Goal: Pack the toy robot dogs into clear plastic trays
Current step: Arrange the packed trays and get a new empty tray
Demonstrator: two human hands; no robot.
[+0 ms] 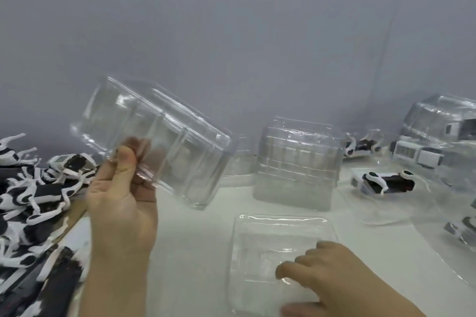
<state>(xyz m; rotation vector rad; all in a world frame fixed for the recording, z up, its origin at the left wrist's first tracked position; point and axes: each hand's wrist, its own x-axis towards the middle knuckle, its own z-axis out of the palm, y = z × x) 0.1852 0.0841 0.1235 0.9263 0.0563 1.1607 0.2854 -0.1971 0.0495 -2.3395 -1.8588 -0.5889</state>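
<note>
My left hand (121, 203) holds a deep clear plastic tray (164, 141) tilted in the air above the table, thumb on its near edge and fingers behind it. My right hand (327, 275) rests on a flat clear tray (273, 234) lying on the white table, with curled fingers on its near right part. A pile of black-and-white toy robot dogs (33, 193) lies at the left. One toy dog (386, 183) lies on its side at the right, on clear plastic.
A stack of clear trays (296, 165) stands at the middle back against the grey wall. Packed trays holding toys (438, 141) crowd the back right. More clear plastic and toy parts (461, 229) lie along the right edge.
</note>
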